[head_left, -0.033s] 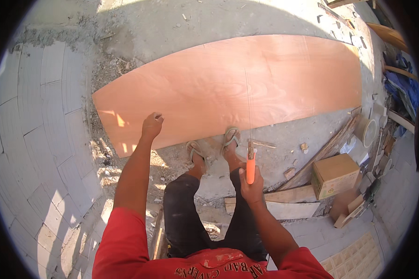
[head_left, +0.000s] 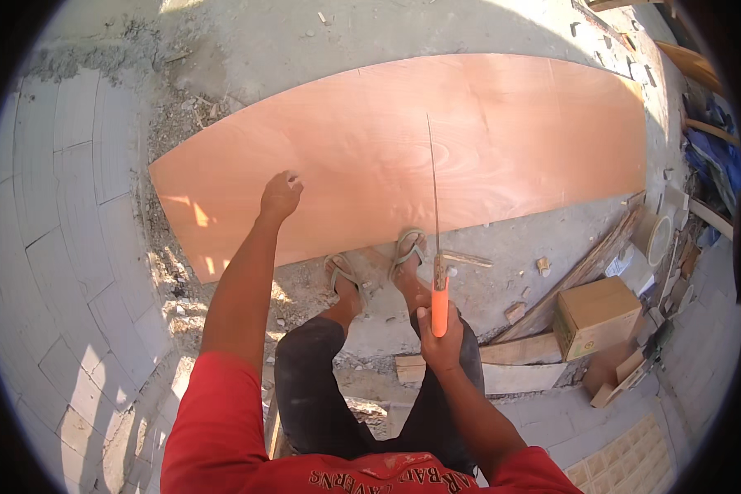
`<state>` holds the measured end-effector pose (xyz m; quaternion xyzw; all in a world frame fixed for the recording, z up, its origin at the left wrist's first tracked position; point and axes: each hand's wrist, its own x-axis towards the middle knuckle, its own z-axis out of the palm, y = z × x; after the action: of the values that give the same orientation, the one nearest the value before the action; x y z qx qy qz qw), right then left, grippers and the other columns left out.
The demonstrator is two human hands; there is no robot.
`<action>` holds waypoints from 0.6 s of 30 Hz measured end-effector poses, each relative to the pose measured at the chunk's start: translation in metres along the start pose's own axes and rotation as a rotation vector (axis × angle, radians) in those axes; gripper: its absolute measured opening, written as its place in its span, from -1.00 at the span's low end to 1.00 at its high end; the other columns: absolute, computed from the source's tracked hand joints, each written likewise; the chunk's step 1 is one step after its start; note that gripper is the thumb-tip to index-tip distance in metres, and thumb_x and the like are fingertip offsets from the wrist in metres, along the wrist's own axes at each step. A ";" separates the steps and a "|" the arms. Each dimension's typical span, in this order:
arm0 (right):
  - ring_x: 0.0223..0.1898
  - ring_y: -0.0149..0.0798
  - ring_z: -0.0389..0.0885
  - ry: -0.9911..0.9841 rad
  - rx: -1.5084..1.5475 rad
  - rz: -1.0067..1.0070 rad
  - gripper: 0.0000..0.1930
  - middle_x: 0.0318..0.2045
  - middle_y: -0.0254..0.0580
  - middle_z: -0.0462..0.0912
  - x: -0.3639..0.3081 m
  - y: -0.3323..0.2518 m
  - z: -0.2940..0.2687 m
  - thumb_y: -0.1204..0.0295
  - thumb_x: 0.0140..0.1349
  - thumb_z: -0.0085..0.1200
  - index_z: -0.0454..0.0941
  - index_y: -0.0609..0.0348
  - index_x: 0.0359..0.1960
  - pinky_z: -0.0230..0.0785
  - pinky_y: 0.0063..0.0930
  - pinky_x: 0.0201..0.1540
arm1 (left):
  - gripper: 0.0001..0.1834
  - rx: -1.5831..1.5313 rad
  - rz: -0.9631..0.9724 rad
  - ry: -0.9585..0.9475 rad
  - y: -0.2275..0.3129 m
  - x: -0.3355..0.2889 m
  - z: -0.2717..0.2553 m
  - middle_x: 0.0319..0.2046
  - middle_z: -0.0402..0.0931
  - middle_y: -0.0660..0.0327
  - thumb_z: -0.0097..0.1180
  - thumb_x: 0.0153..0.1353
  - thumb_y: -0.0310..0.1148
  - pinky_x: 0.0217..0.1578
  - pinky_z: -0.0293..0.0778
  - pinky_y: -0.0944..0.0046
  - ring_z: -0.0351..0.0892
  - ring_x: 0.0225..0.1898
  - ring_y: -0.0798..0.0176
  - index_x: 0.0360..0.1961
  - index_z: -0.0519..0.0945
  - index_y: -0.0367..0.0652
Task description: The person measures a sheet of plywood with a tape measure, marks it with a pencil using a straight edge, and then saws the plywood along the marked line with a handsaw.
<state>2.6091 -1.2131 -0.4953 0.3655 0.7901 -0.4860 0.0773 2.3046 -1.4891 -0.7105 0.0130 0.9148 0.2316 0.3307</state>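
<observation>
A handsaw with a thin blade and an orange handle is gripped in my right hand, in front of my right knee. Its blade points away from me, seen nearly edge-on above the plywood. A large reddish-brown plywood sheet lies on the ground ahead, its far edge looking bowed in this view. Over the left part of the sheet is my left hand, fingers curled together; whatever they may hold is too small to make out. My sandalled feet stand at the sheet's near edge.
A cardboard box sits at the right beside wood planks and a round bucket. Blue sheeting lies farther right. Pale block walling runs along the left, with rubble by it. A wood strip lies near my right foot.
My left hand has moved slightly up and to the right over the plywood. The saw has shifted a little toward me, its blade tipping slightly left. My view has shifted slightly.
</observation>
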 end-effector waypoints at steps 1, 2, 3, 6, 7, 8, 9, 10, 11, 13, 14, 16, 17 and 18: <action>-0.19 -0.09 0.75 0.010 0.011 -0.052 -0.74 -0.12 -0.08 0.76 0.027 0.032 0.029 0.36 0.42 0.20 0.56 0.26 0.01 0.55 -0.28 -0.09 | -0.53 0.039 0.050 -0.013 0.025 0.061 0.034 0.13 0.61 0.03 0.19 0.35 -0.10 0.22 0.46 -0.02 0.56 0.18 -0.07 0.16 0.61 -0.14; -0.22 -0.04 0.76 0.019 0.023 -0.104 -0.75 -0.13 -0.10 0.74 0.051 0.060 0.052 0.40 0.41 0.20 0.56 0.24 0.02 0.55 -0.28 -0.13 | -0.50 0.078 0.091 -0.017 0.047 0.115 0.063 0.20 0.56 0.05 0.19 0.36 -0.09 0.26 0.43 -0.02 0.50 0.25 -0.07 0.22 0.57 -0.12; -0.22 -0.04 0.76 0.023 0.017 -0.110 -0.75 -0.13 -0.10 0.74 0.077 0.080 0.071 0.40 0.41 0.20 0.56 0.24 0.02 0.55 -0.28 -0.13 | -0.46 0.107 0.126 -0.001 0.058 0.165 0.089 0.27 0.50 0.08 0.19 0.37 -0.08 0.30 0.39 -0.03 0.43 0.31 -0.06 0.28 0.53 -0.09; -0.27 -0.20 0.75 -0.040 0.047 -0.047 -0.76 -0.16 -0.09 0.75 0.139 0.110 0.097 0.43 0.39 0.23 0.56 0.28 0.00 0.54 -0.36 -0.18 | -0.39 0.190 0.245 0.147 0.062 0.297 0.152 0.38 0.42 0.11 0.20 0.38 -0.03 0.37 0.33 -0.02 0.33 0.42 -0.04 0.37 0.46 -0.07; -0.27 -0.20 0.75 -0.054 0.041 -0.056 -0.76 -0.16 -0.09 0.75 0.159 0.116 0.101 0.43 0.39 0.23 0.56 0.28 0.00 0.54 -0.36 -0.18 | -0.38 0.200 0.263 0.193 0.057 0.337 0.159 0.39 0.41 0.11 0.19 0.39 -0.03 0.38 0.33 -0.01 0.32 0.42 -0.05 0.37 0.46 -0.08; -0.28 -0.20 0.75 -0.045 0.073 -0.084 -0.75 -0.16 -0.08 0.76 0.176 0.130 0.105 0.44 0.38 0.23 0.56 0.29 0.00 0.55 -0.36 -0.18 | -0.38 0.217 0.295 0.236 0.059 0.377 0.169 0.39 0.41 0.11 0.19 0.39 -0.02 0.38 0.33 -0.01 0.32 0.43 -0.06 0.37 0.46 -0.09; -0.28 -0.20 0.76 -0.034 0.103 -0.111 -0.75 -0.17 -0.07 0.77 0.190 0.144 0.108 0.45 0.37 0.24 0.55 0.31 -0.01 0.56 -0.35 -0.17 | -0.39 0.272 0.327 0.289 0.062 0.413 0.176 0.39 0.42 0.11 0.12 0.41 0.04 0.38 0.33 -0.01 0.33 0.42 -0.06 0.36 0.48 -0.07; -0.28 -0.20 0.76 -0.012 0.104 -0.137 -0.75 -0.17 -0.07 0.77 0.203 0.158 0.112 0.45 0.37 0.24 0.55 0.31 -0.01 0.56 -0.35 -0.17 | -0.39 0.323 0.370 0.354 0.069 0.444 0.182 0.38 0.43 0.11 0.04 0.44 0.10 0.37 0.32 -0.02 0.34 0.42 -0.07 0.35 0.49 -0.05; -0.27 -0.20 0.76 0.019 0.074 -0.129 -0.74 -0.17 -0.07 0.77 0.211 0.170 0.114 0.46 0.36 0.25 0.55 0.32 -0.01 0.57 -0.35 -0.15 | -0.39 0.312 0.393 0.378 0.078 0.466 0.190 0.38 0.43 0.11 0.04 0.44 0.10 0.37 0.32 -0.02 0.34 0.42 -0.07 0.35 0.49 -0.05; -0.26 -0.20 0.77 0.065 0.046 -0.147 -0.73 -0.17 -0.07 0.78 0.224 0.193 0.115 0.46 0.34 0.25 0.55 0.32 -0.01 0.58 -0.35 -0.14 | -0.34 0.304 0.292 0.132 0.093 0.495 0.194 0.37 0.45 0.06 -0.16 0.48 0.22 0.37 0.30 -0.03 0.37 0.41 -0.08 0.34 0.52 -0.02; -0.27 -0.20 0.76 0.052 0.000 -0.209 -0.73 -0.24 -0.05 0.76 0.227 0.199 0.114 0.40 0.36 0.26 0.53 0.34 -0.05 0.57 -0.36 -0.15 | -0.34 0.304 0.307 0.170 0.093 0.504 0.193 0.37 0.45 0.06 -0.16 0.48 0.22 0.37 0.30 -0.03 0.37 0.41 -0.08 0.34 0.52 -0.02; -0.33 -0.17 0.74 0.034 -0.011 -0.301 -0.70 -0.34 -0.04 0.73 0.226 0.212 0.112 0.39 0.33 0.31 0.54 0.35 -0.08 0.55 -0.37 -0.18 | -0.25 0.254 0.278 0.027 0.081 0.513 0.196 0.37 0.46 0.05 -0.26 0.49 0.28 0.42 0.22 -0.06 0.40 0.40 -0.05 0.38 0.50 -0.07; -0.33 -0.17 0.74 0.055 -0.018 -0.312 -0.70 -0.34 -0.04 0.73 0.222 0.215 0.109 0.39 0.33 0.31 0.54 0.35 -0.08 0.55 -0.37 -0.18 | -0.25 0.246 0.300 0.036 0.089 0.504 0.206 0.37 0.46 0.05 -0.26 0.49 0.28 0.42 0.22 -0.06 0.40 0.40 -0.05 0.38 0.50 -0.07; -0.34 -0.18 0.74 0.044 -0.108 -0.338 -0.73 -0.35 -0.06 0.72 0.217 0.214 0.104 0.43 0.31 0.30 0.54 0.34 -0.09 0.55 -0.36 -0.21 | -0.27 0.277 0.274 0.042 0.102 0.490 0.216 0.37 0.46 0.02 -0.29 0.50 0.26 0.40 0.25 -0.05 0.40 0.40 -0.08 0.37 0.51 -0.05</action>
<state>2.5686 -1.1339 -0.8047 0.2330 0.8668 -0.4408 -0.0033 2.0413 -1.2220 -1.1056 0.1780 0.9343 0.1466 0.2717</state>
